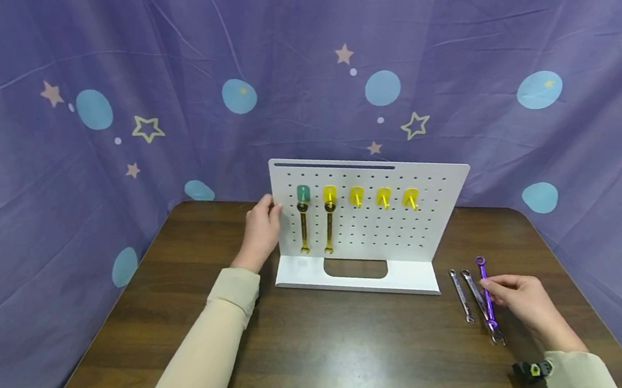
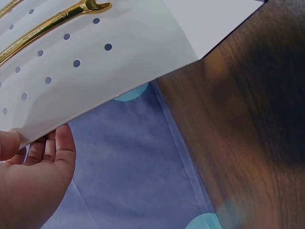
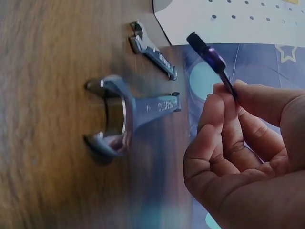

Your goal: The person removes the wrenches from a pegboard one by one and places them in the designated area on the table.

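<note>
My left hand (image 1: 261, 233) grips the left edge of a white pegboard stand (image 1: 360, 239), thumb on the front and fingers behind, as the left wrist view shows. Two gold wrenches hang on it, one (image 1: 304, 229) from a green hook (image 1: 303, 193), the other (image 1: 329, 229) from a yellow hook (image 1: 330, 193). Off to the right, my right hand (image 1: 526, 304) pinches a purple combination wrench (image 1: 486, 289) between thumb and fingers, its ring end pointing away. Beside it on the table lie two silver wrenches, a smaller one (image 1: 461, 297) and a larger one (image 3: 152, 109).
Three more yellow hooks (image 1: 384, 198) on the board carry nothing. The brown wooden table (image 1: 315, 350) reaches back to a purple curtain (image 1: 298, 64) printed with stars and dots. A cutout opens in the stand's base (image 1: 298, 270).
</note>
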Motion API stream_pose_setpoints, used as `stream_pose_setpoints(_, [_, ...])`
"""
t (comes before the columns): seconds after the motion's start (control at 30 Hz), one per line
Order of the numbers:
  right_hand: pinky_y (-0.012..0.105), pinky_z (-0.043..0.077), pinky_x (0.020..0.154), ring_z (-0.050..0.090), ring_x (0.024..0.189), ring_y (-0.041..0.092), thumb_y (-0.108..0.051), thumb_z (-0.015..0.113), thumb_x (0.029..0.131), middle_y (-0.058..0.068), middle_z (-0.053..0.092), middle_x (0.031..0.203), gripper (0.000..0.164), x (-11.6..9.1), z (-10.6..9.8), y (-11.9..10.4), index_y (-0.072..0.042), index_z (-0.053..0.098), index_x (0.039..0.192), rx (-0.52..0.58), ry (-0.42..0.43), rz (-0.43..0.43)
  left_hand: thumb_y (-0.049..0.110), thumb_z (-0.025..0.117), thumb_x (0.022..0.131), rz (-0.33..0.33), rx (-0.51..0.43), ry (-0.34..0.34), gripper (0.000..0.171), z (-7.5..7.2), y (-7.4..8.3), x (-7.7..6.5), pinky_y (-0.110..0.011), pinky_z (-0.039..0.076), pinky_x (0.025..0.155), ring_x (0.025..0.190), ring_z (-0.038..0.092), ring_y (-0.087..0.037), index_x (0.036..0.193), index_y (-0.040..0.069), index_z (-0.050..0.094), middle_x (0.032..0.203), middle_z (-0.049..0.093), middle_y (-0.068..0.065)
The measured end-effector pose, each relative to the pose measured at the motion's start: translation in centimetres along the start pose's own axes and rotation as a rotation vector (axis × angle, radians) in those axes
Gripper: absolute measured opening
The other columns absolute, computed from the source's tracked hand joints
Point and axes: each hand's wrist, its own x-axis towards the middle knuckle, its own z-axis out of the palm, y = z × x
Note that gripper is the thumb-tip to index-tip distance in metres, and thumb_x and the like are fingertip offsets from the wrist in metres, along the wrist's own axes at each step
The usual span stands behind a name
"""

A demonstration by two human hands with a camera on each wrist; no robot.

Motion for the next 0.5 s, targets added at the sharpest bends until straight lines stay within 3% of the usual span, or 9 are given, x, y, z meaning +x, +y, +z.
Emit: stream_pose_setpoints(0.5, [0.028,0.050,0.064,0.062,0.072,0.016,-0.026,0.072,0.097,0.004,0.069,0.081,0.039,-0.4,-1.3,0.1,0.012,0.072,0.108,-0.160,-0.064,0.073,0.010,0.051,0.108,-0.026,-0.007,-0.010,0.014,-0.1,0.4,-0.1,-0.047,0.051,0.078,0.090,0.061,-0.032,0.107,-0.002,0.058,0.102,0.067,-0.021])
